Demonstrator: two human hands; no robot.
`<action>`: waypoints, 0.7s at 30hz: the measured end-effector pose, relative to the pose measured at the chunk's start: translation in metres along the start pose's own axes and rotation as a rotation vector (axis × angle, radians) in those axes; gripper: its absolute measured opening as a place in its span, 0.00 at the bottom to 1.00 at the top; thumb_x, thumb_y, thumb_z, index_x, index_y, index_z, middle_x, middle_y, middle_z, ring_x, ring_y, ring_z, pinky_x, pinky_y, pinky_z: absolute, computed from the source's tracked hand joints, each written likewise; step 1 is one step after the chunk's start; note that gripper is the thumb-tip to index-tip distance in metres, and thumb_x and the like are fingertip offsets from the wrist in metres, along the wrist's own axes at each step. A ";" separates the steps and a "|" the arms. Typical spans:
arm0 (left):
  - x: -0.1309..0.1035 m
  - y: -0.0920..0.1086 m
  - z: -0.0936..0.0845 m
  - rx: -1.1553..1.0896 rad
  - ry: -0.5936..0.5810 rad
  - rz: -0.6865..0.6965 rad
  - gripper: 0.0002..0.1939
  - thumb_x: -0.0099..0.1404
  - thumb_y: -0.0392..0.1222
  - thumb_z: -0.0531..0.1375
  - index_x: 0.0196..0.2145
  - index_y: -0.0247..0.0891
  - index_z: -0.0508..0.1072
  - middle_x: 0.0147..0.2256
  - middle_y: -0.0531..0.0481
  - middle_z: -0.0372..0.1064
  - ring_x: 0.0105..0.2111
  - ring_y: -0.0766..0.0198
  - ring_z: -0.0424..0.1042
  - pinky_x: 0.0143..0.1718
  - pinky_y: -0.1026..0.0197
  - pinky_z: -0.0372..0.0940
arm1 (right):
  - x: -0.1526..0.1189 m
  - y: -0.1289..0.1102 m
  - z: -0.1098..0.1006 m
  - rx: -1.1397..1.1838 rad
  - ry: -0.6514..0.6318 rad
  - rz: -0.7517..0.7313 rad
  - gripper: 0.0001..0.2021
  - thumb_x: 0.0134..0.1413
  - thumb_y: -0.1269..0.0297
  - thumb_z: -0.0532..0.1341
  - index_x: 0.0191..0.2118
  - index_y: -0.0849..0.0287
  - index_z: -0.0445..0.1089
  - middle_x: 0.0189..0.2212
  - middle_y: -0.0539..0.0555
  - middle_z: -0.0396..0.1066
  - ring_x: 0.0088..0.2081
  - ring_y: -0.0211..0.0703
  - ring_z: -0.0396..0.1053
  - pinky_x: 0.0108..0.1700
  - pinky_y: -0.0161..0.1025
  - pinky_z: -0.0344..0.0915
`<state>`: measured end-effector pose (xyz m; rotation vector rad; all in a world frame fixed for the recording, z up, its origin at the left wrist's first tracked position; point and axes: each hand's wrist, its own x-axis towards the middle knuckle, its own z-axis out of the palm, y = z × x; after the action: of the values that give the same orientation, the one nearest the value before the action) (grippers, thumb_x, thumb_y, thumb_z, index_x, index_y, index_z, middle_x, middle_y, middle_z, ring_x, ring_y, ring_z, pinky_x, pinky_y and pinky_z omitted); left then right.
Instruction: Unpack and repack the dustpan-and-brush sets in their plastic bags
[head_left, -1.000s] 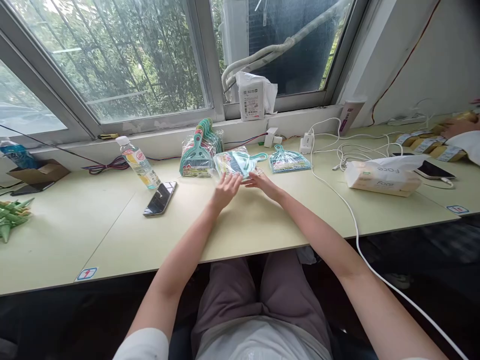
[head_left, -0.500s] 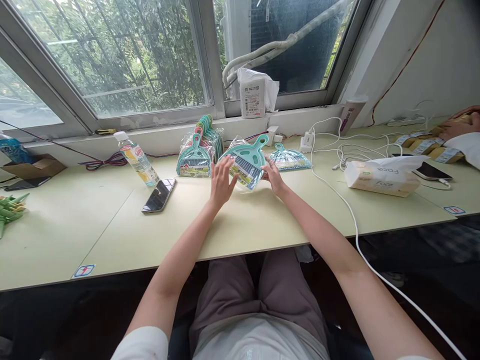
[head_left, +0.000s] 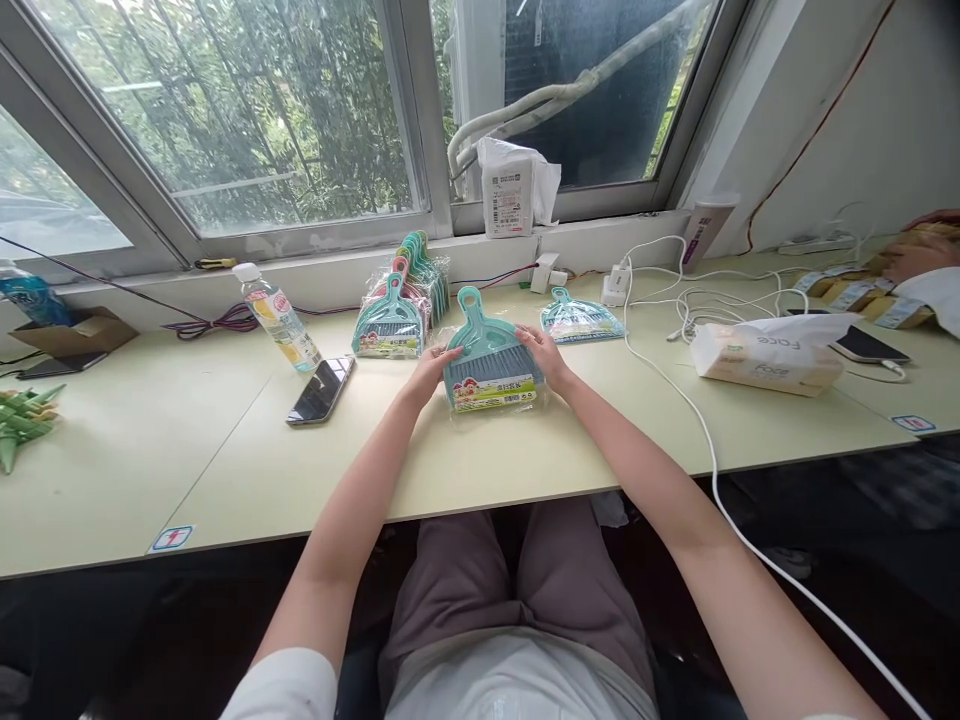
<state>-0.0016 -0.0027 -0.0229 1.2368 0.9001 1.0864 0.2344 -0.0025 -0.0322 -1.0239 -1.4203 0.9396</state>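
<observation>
- Dustpan-and-brush set (head_left: 491,364), teal, in clear wrapping: I have it directly before the camera over the desk (head_left: 480,470), handle upward and leaning slightly left, bristles and printed label toward the viewer.
- Grip of the left hand (head_left: 428,376): closed on the set's left edge, thumb across the front.
- Grip of the right hand (head_left: 543,358): grasping the opposite edge, fingers over its upper corner.
- Step in hand: I judge it to be steadying and facing the set with both hands. The next move calls, in my view, for even hold on both edges, since slick wrapping could slide.
- Surroundings: a row of similar wrapped sets (head_left: 390,325) stands beyond the left hand; another wrapped set (head_left: 581,320) lies flat behind the right hand. A smartphone (head_left: 321,391) and a drink bottle (head_left: 277,320) are farther left.
- Hidden: the left fingers behind the dustpan, and its back face. I cannot tell whether the lower wrapping touches the desk.
- Hard to make out: the small label print, and the number of sets in the overlapping row.
- Cut off: a green object (head_left: 24,420) at the left border; a co-worker's hand (head_left: 924,252) at the right.
</observation>
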 end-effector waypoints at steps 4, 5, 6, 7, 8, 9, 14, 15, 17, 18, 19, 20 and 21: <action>0.008 -0.008 -0.004 -0.083 0.122 0.043 0.13 0.50 0.42 0.70 0.34 0.34 0.77 0.29 0.50 0.75 0.25 0.67 0.72 0.28 0.65 0.65 | -0.002 -0.004 -0.002 -0.198 0.085 -0.164 0.29 0.54 0.44 0.60 0.58 0.54 0.62 0.54 0.57 0.68 0.52 0.49 0.68 0.53 0.45 0.65; 0.011 -0.011 -0.006 -0.108 0.166 0.050 0.13 0.50 0.41 0.69 0.34 0.34 0.76 0.28 0.50 0.75 0.25 0.67 0.72 0.27 0.66 0.65 | -0.003 -0.006 -0.002 -0.262 0.120 -0.220 0.29 0.54 0.45 0.60 0.58 0.53 0.62 0.55 0.57 0.68 0.53 0.49 0.67 0.53 0.46 0.65; 0.014 -0.013 -0.008 -0.133 0.211 0.057 0.12 0.51 0.40 0.69 0.34 0.34 0.76 0.27 0.50 0.75 0.24 0.67 0.71 0.27 0.65 0.65 | -0.004 -0.007 -0.002 -0.318 0.155 -0.270 0.27 0.54 0.45 0.59 0.56 0.53 0.63 0.55 0.57 0.68 0.53 0.49 0.67 0.53 0.46 0.65; 0.016 -0.014 -0.011 -0.159 0.256 0.063 0.11 0.51 0.39 0.69 0.34 0.35 0.75 0.27 0.50 0.74 0.24 0.67 0.71 0.27 0.65 0.65 | -0.005 -0.009 -0.001 -0.361 0.176 -0.304 0.25 0.55 0.45 0.58 0.54 0.53 0.66 0.53 0.57 0.69 0.52 0.49 0.67 0.53 0.46 0.65; 0.017 -0.015 -0.013 -0.187 0.295 0.069 0.11 0.52 0.38 0.68 0.34 0.35 0.75 0.27 0.50 0.74 0.24 0.67 0.71 0.27 0.65 0.65 | -0.006 -0.010 0.000 -0.388 0.170 -0.318 0.23 0.56 0.44 0.57 0.50 0.54 0.68 0.50 0.57 0.71 0.50 0.49 0.69 0.52 0.46 0.65; 0.018 -0.014 -0.015 -0.216 0.323 0.074 0.10 0.53 0.38 0.67 0.34 0.35 0.75 0.27 0.50 0.74 0.24 0.67 0.71 0.27 0.64 0.66 | -0.008 -0.011 0.001 -0.401 0.133 -0.310 0.21 0.57 0.44 0.56 0.46 0.55 0.71 0.45 0.57 0.74 0.46 0.48 0.71 0.50 0.45 0.66; 0.017 -0.009 -0.021 -0.343 0.359 0.122 0.09 0.56 0.38 0.65 0.36 0.38 0.73 0.31 0.50 0.75 0.30 0.65 0.73 0.32 0.63 0.68 | -0.012 -0.007 0.012 -0.325 -0.196 -0.178 0.26 0.56 0.39 0.54 0.29 0.57 0.74 0.23 0.52 0.73 0.24 0.39 0.70 0.32 0.38 0.69; 0.017 -0.008 -0.021 -0.362 0.367 0.130 0.10 0.56 0.38 0.64 0.37 0.38 0.73 0.32 0.50 0.75 0.32 0.64 0.74 0.33 0.63 0.68 | -0.012 -0.005 0.014 -0.295 -0.242 -0.145 0.26 0.54 0.38 0.55 0.29 0.58 0.74 0.23 0.52 0.73 0.22 0.38 0.69 0.30 0.37 0.69; 0.016 -0.006 -0.020 -0.395 0.384 0.138 0.12 0.56 0.38 0.64 0.40 0.39 0.72 0.33 0.50 0.75 0.34 0.63 0.75 0.35 0.63 0.68 | -0.011 -0.001 0.017 -0.223 -0.301 -0.046 0.28 0.50 0.36 0.58 0.28 0.59 0.75 0.24 0.53 0.74 0.22 0.37 0.70 0.29 0.37 0.70; 0.016 -0.005 -0.019 -0.411 0.390 0.139 0.12 0.56 0.38 0.64 0.40 0.39 0.72 0.33 0.50 0.75 0.35 0.63 0.75 0.35 0.63 0.68 | -0.011 0.001 0.017 -0.183 -0.306 0.015 0.28 0.48 0.35 0.59 0.28 0.60 0.75 0.25 0.54 0.75 0.22 0.38 0.71 0.29 0.37 0.71; 0.015 -0.004 -0.018 -0.426 0.394 0.139 0.13 0.56 0.38 0.63 0.40 0.38 0.72 0.33 0.51 0.75 0.35 0.63 0.75 0.35 0.63 0.69 | -0.010 0.003 0.017 -0.141 -0.296 0.074 0.28 0.46 0.34 0.61 0.28 0.60 0.75 0.26 0.56 0.75 0.23 0.38 0.71 0.29 0.38 0.72; 0.015 -0.003 -0.017 -0.440 0.396 0.139 0.12 0.56 0.37 0.63 0.40 0.38 0.72 0.32 0.51 0.74 0.34 0.64 0.75 0.35 0.63 0.69 | -0.009 0.004 0.017 -0.101 -0.282 0.124 0.29 0.44 0.34 0.62 0.28 0.61 0.75 0.28 0.57 0.76 0.24 0.39 0.72 0.30 0.39 0.73; 0.015 -0.002 -0.017 -0.452 0.395 0.139 0.12 0.56 0.36 0.63 0.40 0.38 0.72 0.32 0.51 0.74 0.34 0.64 0.75 0.35 0.64 0.69 | -0.008 0.004 0.016 -0.069 -0.269 0.160 0.29 0.43 0.35 0.63 0.28 0.61 0.75 0.30 0.58 0.76 0.25 0.41 0.73 0.32 0.40 0.73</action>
<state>-0.0135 0.0158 -0.0267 0.7276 0.8049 1.5807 0.2195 -0.0087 -0.0400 -1.1062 -1.6193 1.1868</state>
